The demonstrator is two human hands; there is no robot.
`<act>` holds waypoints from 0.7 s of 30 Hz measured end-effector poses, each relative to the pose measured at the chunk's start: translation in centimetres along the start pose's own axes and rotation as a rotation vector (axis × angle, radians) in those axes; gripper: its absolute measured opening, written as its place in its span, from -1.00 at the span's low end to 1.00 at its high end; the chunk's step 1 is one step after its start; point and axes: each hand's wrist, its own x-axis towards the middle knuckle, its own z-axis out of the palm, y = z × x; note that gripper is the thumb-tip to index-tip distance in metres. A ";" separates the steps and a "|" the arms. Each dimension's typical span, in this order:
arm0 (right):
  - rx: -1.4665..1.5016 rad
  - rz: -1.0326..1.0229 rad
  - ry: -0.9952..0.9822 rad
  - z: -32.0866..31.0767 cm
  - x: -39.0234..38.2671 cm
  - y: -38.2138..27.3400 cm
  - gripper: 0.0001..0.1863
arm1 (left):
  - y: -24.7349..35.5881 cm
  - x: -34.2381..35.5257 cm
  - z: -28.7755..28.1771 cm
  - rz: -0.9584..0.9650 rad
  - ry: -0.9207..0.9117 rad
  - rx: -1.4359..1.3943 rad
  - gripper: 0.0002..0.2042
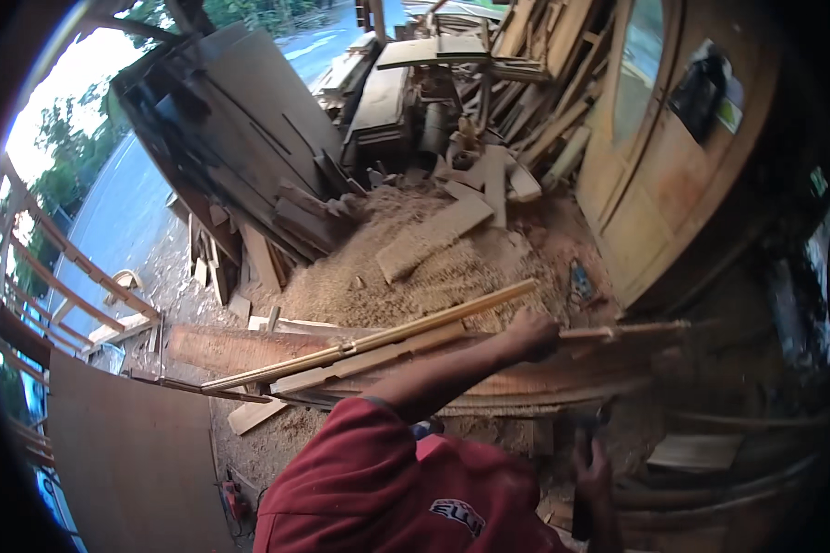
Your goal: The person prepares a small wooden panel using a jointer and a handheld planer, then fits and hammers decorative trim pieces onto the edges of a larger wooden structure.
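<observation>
My left hand (533, 337) is closed at the upper edge of a long reddish-brown plank (622, 369) lying crosswise in front of me; whatever is inside the fist is unclear. Just left of it are a pale slatted strip (369, 339) and a notched batten (309, 376), both set at a slant on the planks. My right hand (592, 465), low at the right below the plank, grips a dark hammer-like tool (595, 419), its head blurred.
Sawdust (360, 295) and offcuts (438, 235) cover the ground beyond. Dark panels (240, 129) lean at left, stacked boards (378, 97) stand behind, and a door (664, 175) is upright at right. A plywood sheet (120, 442) and red power tool (233, 500) are lower left.
</observation>
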 end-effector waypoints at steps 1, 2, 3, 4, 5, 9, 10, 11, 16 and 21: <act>0.089 0.221 -0.057 -2.2 1.3 -3.1 -0.32 | 0.0 0.1 0.4 0.003 0.033 -0.021 -0.66; 0.019 0.218 -0.094 -3.9 3.1 -4.6 -0.35 | 0.1 0.6 0.6 -0.078 -0.017 -0.023 -0.70; 0.151 0.113 -0.056 -5.0 4.3 -6.1 -0.39 | 0.0 1.0 0.5 -0.069 -0.008 -0.040 -0.72; 0.124 0.081 -0.039 -5.9 5.5 -7.8 -0.40 | -0.1 0.8 0.5 -0.074 -0.001 -0.052 -0.73; 0.097 0.047 -0.021 -7.0 6.7 -9.6 -0.42 | 0.2 0.8 0.4 -0.053 -0.007 -0.043 -0.73; -0.426 -0.436 0.138 -8.2 10.5 -16.5 -0.47 | 0.2 0.0 1.2 -0.042 0.057 -0.033 -0.75; -0.477 -0.461 0.094 -8.3 10.9 -17.3 -0.49 | 0.3 -0.1 1.2 -0.045 0.061 -0.057 -0.74; -0.552 -0.379 0.028 -8.0 11.4 -17.0 -0.52 | 0.3 0.0 1.1 -0.039 0.059 -0.057 -0.74; -0.479 -0.332 -0.119 -8.5 13.5 -14.8 -0.50 | 1.0 -0.2 1.5 -0.045 0.075 -0.150 -0.65; -0.394 -0.614 0.154 -8.0 14.3 -15.7 -0.49 | 0.2 0.8 1.5 -0.045 0.021 0.008 -0.75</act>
